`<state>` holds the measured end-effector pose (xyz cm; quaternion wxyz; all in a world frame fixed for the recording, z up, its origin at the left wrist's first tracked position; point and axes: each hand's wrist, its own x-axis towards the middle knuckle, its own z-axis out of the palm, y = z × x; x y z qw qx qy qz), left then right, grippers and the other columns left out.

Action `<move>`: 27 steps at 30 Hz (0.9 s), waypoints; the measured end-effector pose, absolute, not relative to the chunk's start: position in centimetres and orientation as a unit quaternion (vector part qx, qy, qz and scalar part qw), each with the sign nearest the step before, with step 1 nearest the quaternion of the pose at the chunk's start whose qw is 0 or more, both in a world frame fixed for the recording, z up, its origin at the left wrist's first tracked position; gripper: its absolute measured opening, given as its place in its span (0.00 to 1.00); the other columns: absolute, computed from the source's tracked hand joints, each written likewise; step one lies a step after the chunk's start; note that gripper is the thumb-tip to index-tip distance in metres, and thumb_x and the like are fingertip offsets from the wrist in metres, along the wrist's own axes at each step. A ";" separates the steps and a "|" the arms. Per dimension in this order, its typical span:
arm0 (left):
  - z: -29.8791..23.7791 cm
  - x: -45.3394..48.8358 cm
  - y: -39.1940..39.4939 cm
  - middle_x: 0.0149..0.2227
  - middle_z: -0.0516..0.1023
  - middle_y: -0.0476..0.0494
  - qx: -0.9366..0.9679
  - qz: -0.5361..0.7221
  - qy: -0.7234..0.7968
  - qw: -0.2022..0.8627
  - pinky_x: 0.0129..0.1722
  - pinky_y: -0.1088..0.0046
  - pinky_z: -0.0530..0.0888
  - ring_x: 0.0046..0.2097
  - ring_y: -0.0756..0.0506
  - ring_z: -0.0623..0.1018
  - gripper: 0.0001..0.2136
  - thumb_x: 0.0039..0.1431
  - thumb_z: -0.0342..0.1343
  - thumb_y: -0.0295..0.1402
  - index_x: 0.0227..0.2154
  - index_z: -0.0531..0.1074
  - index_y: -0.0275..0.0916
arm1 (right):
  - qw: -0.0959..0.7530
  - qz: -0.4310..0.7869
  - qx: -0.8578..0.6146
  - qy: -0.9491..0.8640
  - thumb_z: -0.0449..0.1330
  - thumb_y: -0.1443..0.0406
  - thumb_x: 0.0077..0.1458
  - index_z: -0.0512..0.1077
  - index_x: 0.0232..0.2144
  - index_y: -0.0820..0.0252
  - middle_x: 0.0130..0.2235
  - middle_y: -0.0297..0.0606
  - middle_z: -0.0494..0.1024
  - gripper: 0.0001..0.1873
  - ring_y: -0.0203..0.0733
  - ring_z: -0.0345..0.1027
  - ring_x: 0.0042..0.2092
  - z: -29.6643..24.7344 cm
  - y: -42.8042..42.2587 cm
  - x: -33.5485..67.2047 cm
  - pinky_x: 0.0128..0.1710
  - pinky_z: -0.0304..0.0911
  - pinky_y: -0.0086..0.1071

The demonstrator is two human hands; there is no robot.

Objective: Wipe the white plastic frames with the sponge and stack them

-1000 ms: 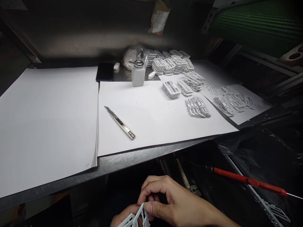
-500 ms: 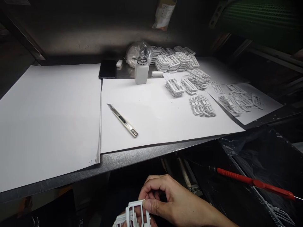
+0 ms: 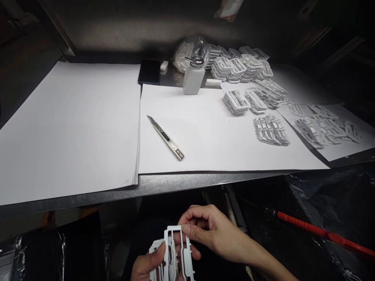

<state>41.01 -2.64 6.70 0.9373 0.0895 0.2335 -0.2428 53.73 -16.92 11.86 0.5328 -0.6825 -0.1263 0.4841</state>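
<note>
In front of the bench edge, low in the head view, my left hand (image 3: 148, 264) grips several white plastic frames (image 3: 156, 246) with its thumb on top. One white plastic frame (image 3: 188, 259), with long slots and small side tabs, stands out in front of the others. My right hand (image 3: 215, 236) pinches that frame's upper corner between thumb and curled fingers. The lower ends of the frames run out of view. On white paper beyond the hands lies a utility knife (image 3: 165, 138), its blade tip pointing to the upper left.
Stacks of similar white frames (image 3: 236, 102) stand at the back right, with loose ones (image 3: 326, 127) farther right. Behind the knife are a pump bottle (image 3: 193, 80), a black phone (image 3: 149, 72) and a clear plastic bag (image 3: 183, 56). A red-handled tool (image 3: 301, 223) lies at lower right.
The camera view has shifted and tilted, so the bench contents sit farther right. My hands and the frames show higher up, and more of my left hand is visible. Both hands keep their hold.
</note>
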 end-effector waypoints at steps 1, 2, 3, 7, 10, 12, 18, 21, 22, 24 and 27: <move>6.6 41.0 -2.7 0.40 0.82 0.32 0.082 -0.233 0.234 0.940 0.25 0.81 0.70 0.25 0.52 0.78 0.14 0.57 0.56 0.36 0.41 0.78 0.33 | 0.533 0.484 -0.683 -0.123 0.61 0.61 0.57 0.76 0.32 0.67 0.24 0.34 0.73 0.12 0.33 0.59 0.26 11.8 -16.8 53.8 0.25 0.53 0.25; 6.6 41.0 -2.7 0.40 0.82 0.32 0.076 -0.226 0.236 0.942 0.25 0.81 0.70 0.25 0.52 0.78 0.14 0.57 0.55 0.36 0.42 0.78 0.34 | 0.533 0.486 -0.682 -0.119 0.61 0.61 0.58 0.76 0.32 0.67 0.24 0.34 0.72 0.12 0.33 0.59 0.26 11.7 -16.8 53.8 0.24 0.53 0.24; 6.6 41.0 -2.7 0.40 0.82 0.33 0.073 -0.224 0.237 0.942 0.25 0.81 0.70 0.25 0.52 0.78 0.14 0.58 0.55 0.36 0.42 0.78 0.34 | 0.533 0.488 -0.681 -0.116 0.60 0.61 0.58 0.76 0.33 0.67 0.23 0.33 0.72 0.12 0.32 0.58 0.25 11.6 -16.7 53.8 0.24 0.53 0.24; 7.0 41.2 -2.5 0.41 0.82 0.33 0.066 -0.243 0.232 0.940 0.26 0.80 0.71 0.25 0.52 0.78 0.14 0.58 0.55 0.35 0.42 0.78 0.33 | 0.530 0.492 -0.682 -0.110 0.61 0.61 0.57 0.76 0.32 0.67 0.21 0.32 0.70 0.12 0.32 0.58 0.25 11.5 -16.6 53.8 0.23 0.52 0.24; 7.2 41.3 -2.4 0.40 0.82 0.34 0.056 -0.236 0.234 0.942 0.25 0.80 0.70 0.25 0.53 0.77 0.14 0.58 0.55 0.35 0.41 0.78 0.32 | 0.529 0.488 -0.685 -0.109 0.62 0.59 0.56 0.76 0.32 0.66 0.23 0.32 0.70 0.13 0.32 0.58 0.25 11.4 -16.5 53.8 0.23 0.52 0.24; 7.1 41.3 -2.5 0.37 0.82 0.34 0.055 -0.233 0.239 0.941 0.25 0.79 0.70 0.24 0.52 0.76 0.15 0.58 0.55 0.36 0.41 0.78 0.31 | 0.529 0.487 -0.686 -0.109 0.62 0.58 0.57 0.76 0.32 0.66 0.23 0.33 0.71 0.14 0.33 0.59 0.26 11.2 -16.5 53.7 0.23 0.52 0.24; 7.0 41.3 -2.6 0.40 0.81 0.32 0.064 -0.224 0.262 0.937 0.24 0.79 0.70 0.24 0.52 0.76 0.15 0.59 0.53 0.36 0.41 0.78 0.31 | 0.531 0.489 -0.683 -0.112 0.60 0.57 0.58 0.75 0.32 0.66 0.23 0.34 0.73 0.15 0.35 0.64 0.25 10.9 -16.3 53.6 0.26 0.58 0.26; 6.9 41.2 -2.7 0.40 0.81 0.31 0.058 -0.217 0.261 0.939 0.24 0.79 0.70 0.24 0.52 0.76 0.15 0.60 0.51 0.35 0.42 0.77 0.30 | 0.532 0.485 -0.685 -0.112 0.60 0.57 0.58 0.75 0.32 0.65 0.23 0.34 0.73 0.15 0.35 0.64 0.24 10.9 -16.3 53.5 0.25 0.59 0.26; 6.8 41.1 -2.8 0.40 0.82 0.32 0.054 -0.213 0.263 0.940 0.24 0.79 0.70 0.24 0.52 0.76 0.16 0.60 0.50 0.35 0.42 0.77 0.30 | 0.532 0.484 -0.686 -0.112 0.60 0.56 0.58 0.75 0.32 0.65 0.22 0.33 0.73 0.15 0.35 0.64 0.24 10.9 -16.3 53.5 0.25 0.59 0.26; 6.6 41.0 -2.8 0.39 0.82 0.32 0.046 -0.206 0.273 0.939 0.24 0.79 0.70 0.23 0.52 0.77 0.16 0.61 0.48 0.34 0.42 0.77 0.29 | 0.533 0.484 -0.686 -0.110 0.61 0.56 0.57 0.75 0.33 0.65 0.22 0.33 0.72 0.15 0.35 0.64 0.24 10.9 -16.2 53.5 0.25 0.59 0.26; 6.4 40.8 -2.8 0.39 0.82 0.32 0.042 -0.206 0.295 0.932 0.24 0.78 0.72 0.24 0.50 0.79 0.17 0.62 0.47 0.34 0.42 0.77 0.29 | 0.535 0.484 -0.684 -0.107 0.61 0.55 0.57 0.75 0.32 0.65 0.22 0.33 0.72 0.16 0.35 0.64 0.25 10.6 -16.1 53.5 0.26 0.60 0.27</move>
